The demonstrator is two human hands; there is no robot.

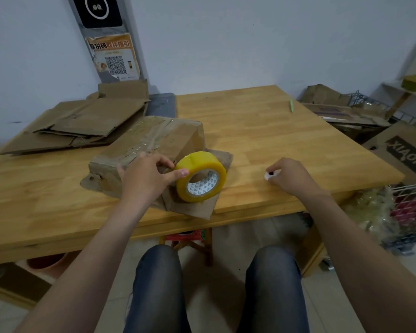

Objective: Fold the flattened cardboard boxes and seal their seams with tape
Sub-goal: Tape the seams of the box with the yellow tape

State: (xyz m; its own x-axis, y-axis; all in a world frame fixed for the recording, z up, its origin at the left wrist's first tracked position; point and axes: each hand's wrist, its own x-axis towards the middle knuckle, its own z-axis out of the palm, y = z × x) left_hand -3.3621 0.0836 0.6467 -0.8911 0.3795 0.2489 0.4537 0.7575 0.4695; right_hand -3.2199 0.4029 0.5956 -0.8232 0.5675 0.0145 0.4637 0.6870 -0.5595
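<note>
- The yellow roll of packing tape (203, 162) stood on edge on a splayed flap of the taped brown cardboard box (163, 138). It lay immediately right of the left hand (144, 175), the nearer hand.
- That hand lay spread over the box's near end, with one straight fingertip touching the roll's rim.
- The box's long axis ran away toward the far right of the wooden table (274, 131).
- The right hand (292, 174), well apart, curled round a small white object (267, 176) too small to identify.
- The tape's loose end could not be made out.
</note>
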